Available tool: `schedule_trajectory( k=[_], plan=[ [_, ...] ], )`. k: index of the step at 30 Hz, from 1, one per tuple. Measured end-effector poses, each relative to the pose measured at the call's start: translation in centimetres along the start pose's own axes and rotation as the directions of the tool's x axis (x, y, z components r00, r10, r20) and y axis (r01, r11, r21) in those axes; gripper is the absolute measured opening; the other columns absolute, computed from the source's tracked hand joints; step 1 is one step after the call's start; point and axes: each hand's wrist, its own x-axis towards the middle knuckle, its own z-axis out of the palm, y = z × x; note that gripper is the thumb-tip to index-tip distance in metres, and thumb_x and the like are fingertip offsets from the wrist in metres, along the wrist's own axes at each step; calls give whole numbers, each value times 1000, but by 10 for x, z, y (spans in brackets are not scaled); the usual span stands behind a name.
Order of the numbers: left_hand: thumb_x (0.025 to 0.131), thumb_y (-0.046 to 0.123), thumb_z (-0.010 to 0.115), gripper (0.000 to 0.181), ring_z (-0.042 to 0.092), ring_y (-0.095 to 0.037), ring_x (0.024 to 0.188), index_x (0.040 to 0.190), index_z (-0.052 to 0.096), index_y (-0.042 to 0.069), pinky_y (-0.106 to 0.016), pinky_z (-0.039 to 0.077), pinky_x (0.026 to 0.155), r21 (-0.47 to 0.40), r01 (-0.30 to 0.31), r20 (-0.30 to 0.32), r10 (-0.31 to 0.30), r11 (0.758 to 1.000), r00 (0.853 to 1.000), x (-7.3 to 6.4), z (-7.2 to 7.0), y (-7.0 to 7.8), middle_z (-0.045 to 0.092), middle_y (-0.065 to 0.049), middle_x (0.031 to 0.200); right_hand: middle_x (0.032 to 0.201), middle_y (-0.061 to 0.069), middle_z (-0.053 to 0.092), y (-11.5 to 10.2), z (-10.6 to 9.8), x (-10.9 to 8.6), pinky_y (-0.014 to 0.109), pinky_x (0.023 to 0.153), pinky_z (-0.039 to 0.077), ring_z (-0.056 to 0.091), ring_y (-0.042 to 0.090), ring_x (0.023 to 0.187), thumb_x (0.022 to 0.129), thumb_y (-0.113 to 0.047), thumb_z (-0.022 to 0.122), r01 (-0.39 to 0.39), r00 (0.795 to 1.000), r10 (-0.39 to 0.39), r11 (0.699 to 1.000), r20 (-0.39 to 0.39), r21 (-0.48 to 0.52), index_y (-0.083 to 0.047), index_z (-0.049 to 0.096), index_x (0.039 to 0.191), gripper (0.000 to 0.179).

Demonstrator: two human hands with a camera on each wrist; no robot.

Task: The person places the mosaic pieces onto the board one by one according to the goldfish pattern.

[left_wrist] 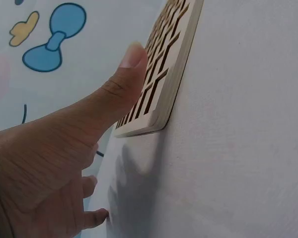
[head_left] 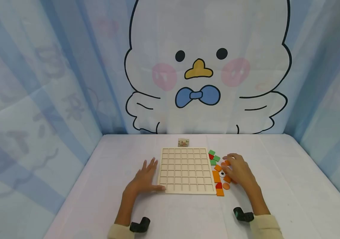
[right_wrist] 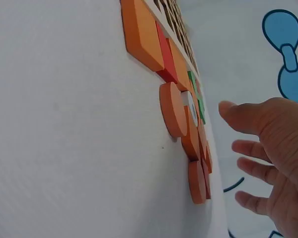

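A pale wooden board [head_left: 186,170] with a grid of square recesses lies flat on the table. At its lower left corner, my left hand [head_left: 143,182] rests its thumb on the board's edge, the other fingers spread beside it. Small flat pieces lie along the right side: green ones [head_left: 213,162], an orange rectangle [head_left: 216,176], a red piece [head_left: 219,186], orange discs [head_left: 226,186] and a white eye piece [head_left: 222,173]. Above some of these hovers my right hand [head_left: 240,170], fingers loosely bent. In the right wrist view, nothing shows between its thumb and fingers [right_wrist: 260,171].
A small patterned card [head_left: 183,142] lies behind the board. White cloth covers the table [head_left: 181,215]. Behind it hangs a curtain [head_left: 199,116] with a cartoon bird, and more curtain stands at both sides. Each wrist wears a black camera [head_left: 140,225].
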Motion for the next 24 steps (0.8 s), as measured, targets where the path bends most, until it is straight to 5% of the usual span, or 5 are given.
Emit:
schedule_trajectory(
  k=[9, 24],
  plan=[
    [66, 57, 84, 122, 13, -42, 150, 153, 22, -3, -61, 17, 118, -77, -72, 17, 74, 994, 997, -4, 15, 9, 18, -18, 162, 114, 21, 61, 6, 11, 2, 52, 98, 48, 51, 35, 106, 90, -17, 70, -26, 1000, 26, 999, 5, 35, 0, 70, 112, 28],
    [64, 55, 86, 120, 25, -39, 147, 151, 28, -5, -51, 30, 116, -159, -128, -153, 103, 979, 983, -1, 40, 10, 28, -19, 157, 112, 23, 58, 7, 11, 13, 52, 90, 52, 49, 36, 103, 92, -23, 68, -137, 990, 135, 988, 34, 72, -1, 71, 111, 29]
  ],
)
